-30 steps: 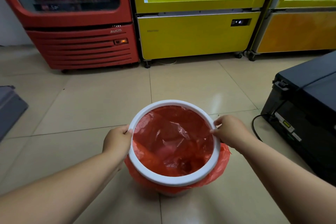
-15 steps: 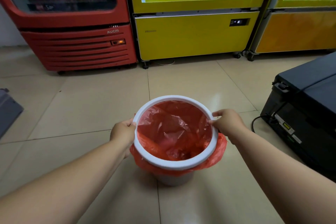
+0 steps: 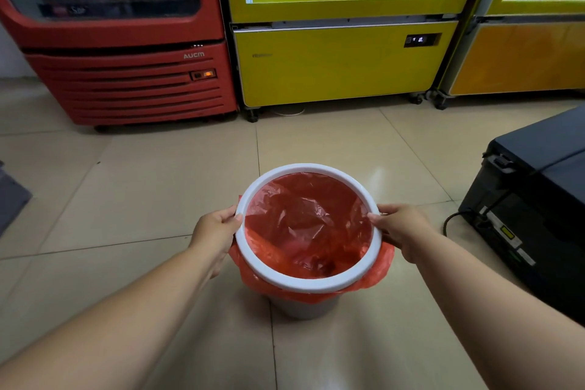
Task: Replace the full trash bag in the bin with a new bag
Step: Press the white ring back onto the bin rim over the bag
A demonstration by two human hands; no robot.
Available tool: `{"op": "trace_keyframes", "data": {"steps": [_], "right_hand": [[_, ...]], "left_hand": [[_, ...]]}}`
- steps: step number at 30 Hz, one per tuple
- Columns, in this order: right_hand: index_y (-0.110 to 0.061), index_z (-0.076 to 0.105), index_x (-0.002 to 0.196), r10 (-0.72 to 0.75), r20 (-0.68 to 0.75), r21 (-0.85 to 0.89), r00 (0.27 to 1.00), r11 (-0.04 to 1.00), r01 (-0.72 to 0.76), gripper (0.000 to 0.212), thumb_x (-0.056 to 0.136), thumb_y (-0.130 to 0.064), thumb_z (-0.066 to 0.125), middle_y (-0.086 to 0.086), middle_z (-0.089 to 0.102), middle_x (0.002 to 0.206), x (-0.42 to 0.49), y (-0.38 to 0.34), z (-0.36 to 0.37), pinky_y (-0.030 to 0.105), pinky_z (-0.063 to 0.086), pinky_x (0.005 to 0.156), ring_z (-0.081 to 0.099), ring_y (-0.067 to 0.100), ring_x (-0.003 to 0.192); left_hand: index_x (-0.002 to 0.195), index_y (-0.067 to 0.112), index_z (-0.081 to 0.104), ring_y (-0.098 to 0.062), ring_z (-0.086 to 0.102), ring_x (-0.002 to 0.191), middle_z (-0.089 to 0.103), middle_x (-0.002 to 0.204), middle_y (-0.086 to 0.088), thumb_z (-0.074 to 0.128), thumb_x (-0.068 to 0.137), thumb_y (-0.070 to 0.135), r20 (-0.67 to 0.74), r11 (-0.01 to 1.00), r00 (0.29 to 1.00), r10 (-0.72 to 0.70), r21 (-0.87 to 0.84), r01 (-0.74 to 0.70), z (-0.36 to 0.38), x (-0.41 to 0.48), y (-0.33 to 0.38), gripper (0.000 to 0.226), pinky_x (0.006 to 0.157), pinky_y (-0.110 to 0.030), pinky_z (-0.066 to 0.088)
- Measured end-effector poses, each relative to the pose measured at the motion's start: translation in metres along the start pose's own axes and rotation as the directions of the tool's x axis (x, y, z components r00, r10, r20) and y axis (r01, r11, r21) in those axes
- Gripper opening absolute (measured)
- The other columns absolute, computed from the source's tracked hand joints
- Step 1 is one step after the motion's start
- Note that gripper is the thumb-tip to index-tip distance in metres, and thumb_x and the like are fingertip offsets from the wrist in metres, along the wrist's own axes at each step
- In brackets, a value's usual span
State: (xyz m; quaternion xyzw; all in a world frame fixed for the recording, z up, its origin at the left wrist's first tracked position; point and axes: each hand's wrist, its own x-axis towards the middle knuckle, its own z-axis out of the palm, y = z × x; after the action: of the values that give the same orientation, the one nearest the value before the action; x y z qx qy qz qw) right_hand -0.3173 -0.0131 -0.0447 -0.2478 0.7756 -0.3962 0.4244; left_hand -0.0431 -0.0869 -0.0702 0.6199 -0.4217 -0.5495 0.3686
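left hand [image 3: 215, 233] and right hand [image 3: 402, 229] grip opposite sides of white ring [image 3: 304, 285] atop bin [image 3: 305, 307]. red bag [image 3: 304, 225] lines inside between grips, edge spilling below ring.

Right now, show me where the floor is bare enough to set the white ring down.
Bare tile lies left of the bin, between the left hand and the red cooler, and ahead of the bin toward the yellow cooler. The right is crowded: the black machine and its cable sit beside the right hand.
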Motion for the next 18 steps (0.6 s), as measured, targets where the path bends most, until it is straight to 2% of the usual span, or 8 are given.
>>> {"op": "trace_keyframes", "data": {"steps": [4,6,8,10,11,14,16,18], "right_hand": [[-0.010,0.071,0.107,-0.052,0.000,-0.086,0.999,0.995,0.052,0.025,0.083,-0.012,0.068,0.014,0.074,0.088,0.003,0.003,-0.001,0.047,0.057,0.085,0.071,0.034,0.083],[-0.014,0.070,0.110,-0.155,-0.018,-0.338,0.988,0.931,0.139,0.027,0.084,-0.020,0.067,0.013,0.073,0.097,0.001,-0.001,0.001,0.040,0.055,0.087,0.069,0.032,0.089],[-0.015,0.065,0.118,-0.375,0.004,-0.651,0.927,0.703,0.287,0.036,0.085,-0.029,0.065,0.013,0.065,0.110,-0.007,-0.006,0.004,0.031,0.048,0.087,0.062,0.030,0.101],[-0.019,0.060,0.125,-0.543,0.249,-0.732,0.802,0.436,0.523,0.046,0.083,-0.039,0.065,0.006,0.061,0.118,-0.023,-0.013,0.007,0.028,0.041,0.092,0.057,0.024,0.111],[-0.024,0.061,0.124,-0.522,0.427,-0.697,0.739,0.331,0.636,0.046,0.082,-0.042,0.065,0.000,0.062,0.120,-0.030,-0.015,0.009,0.024,0.040,0.092,0.056,0.019,0.113],[-0.033,0.065,0.114,-0.191,0.733,-0.600,0.653,0.271,0.752,0.037,0.080,-0.047,0.065,-0.015,0.069,0.112,-0.046,-0.012,0.013,0.016,0.040,0.085,0.060,0.005,0.103],[-0.036,0.066,0.111,-0.089,0.764,-0.603,0.639,0.255,0.756,0.032,0.081,-0.047,0.064,-0.021,0.070,0.091,-0.049,-0.007,0.013,0.012,0.040,0.072,0.057,-0.008,0.078],[-0.036,0.068,0.109,-0.080,0.752,-0.619,0.655,0.256,0.742,0.029,0.082,-0.045,0.065,-0.022,0.064,0.077,-0.049,-0.005,0.015,0.008,0.034,0.060,0.052,-0.011,0.063]], "left_hand": [[0.127,0.017,0.057,-0.027,0.067,0.089,0.071,0.097,-0.004,0.047,0.094,0.014,-0.018,0.979,0.996,0.086,0.186,-0.081,0.000,-0.004,0.001,0.034,0.089,-0.041,0.053],[0.133,0.021,0.050,-0.028,0.061,0.108,0.066,0.119,-0.006,0.044,0.094,0.019,0.017,0.898,0.984,0.178,0.406,-0.170,0.001,-0.007,0.002,0.039,0.098,-0.038,0.047],[0.139,0.018,0.041,-0.024,0.042,0.132,0.046,0.144,-0.007,0.046,0.094,0.021,0.053,0.739,0.947,0.316,0.612,-0.281,0.001,-0.013,0.006,0.045,0.108,-0.033,0.032],[0.134,0.015,0.048,-0.019,0.038,0.135,0.045,0.144,-0.005,0.054,0.091,0.023,0.242,0.546,0.832,0.499,0.658,-0.519,0.000,-0.023,0.014,0.044,0.111,-0.026,0.024],[0.127,0.017,0.056,-0.014,0.045,0.128,0.054,0.137,-0.003,0.058,0.089,0.026,0.394,0.448,0.754,0.526,0.625,-0.639,0.000,-0.029,0.017,0.040,0.108,-0.020,0.025],[0.108,0.030,0.069,0.006,0.053,0.105,0.068,0.115,0.015,0.063,0.082,0.043,0.711,0.343,0.671,0.208,0.589,-0.731,0.000,-0.045,0.022,0.030,0.103,-0.017,0.027],[0.099,0.032,0.070,0.008,0.057,0.089,0.071,0.099,0.018,0.061,0.081,0.047,0.764,0.335,0.645,0.009,0.606,-0.722,0.000,-0.047,0.023,0.025,0.089,-0.017,0.039],[0.096,0.030,0.069,0.006,0.053,0.071,0.071,0.090,0.013,0.059,0.084,0.044,0.797,0.274,0.602,-0.050,0.591,-0.759,0.000,-0.046,0.023,0.021,0.068,-0.014,0.039]]}}
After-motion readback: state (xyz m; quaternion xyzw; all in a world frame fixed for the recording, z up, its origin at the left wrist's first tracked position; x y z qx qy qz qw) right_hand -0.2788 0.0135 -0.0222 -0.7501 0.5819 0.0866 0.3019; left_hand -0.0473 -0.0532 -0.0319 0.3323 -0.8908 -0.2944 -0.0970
